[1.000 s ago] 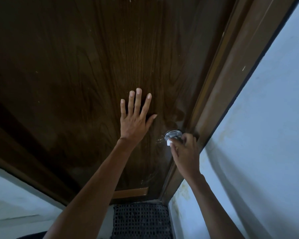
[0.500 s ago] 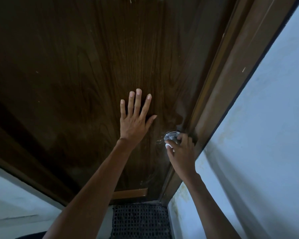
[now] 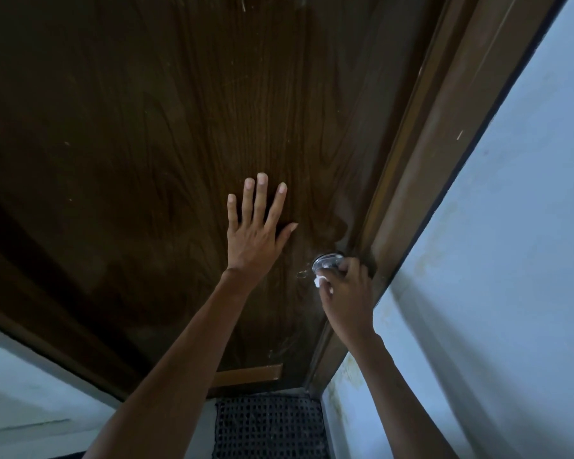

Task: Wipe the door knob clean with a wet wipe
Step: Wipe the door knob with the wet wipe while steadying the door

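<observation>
Dark wood door (image 3: 146, 127) under flat, spread left hand (image 3: 252, 240); right hand (image 3: 345, 296) fingers clutch wipe (image 3: 319, 280) on knob (image 3: 325, 261).

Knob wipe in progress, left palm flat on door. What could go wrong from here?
1. Only a small bit of the wet wipe shows past the right hand; bunched that small, it may slip out or miss parts of the door knob.
2. The right hand hides the knob's near side, so missed spots would be hard to see.
3. The knob sits close to the door frame; knuckles might scrape it.
</observation>
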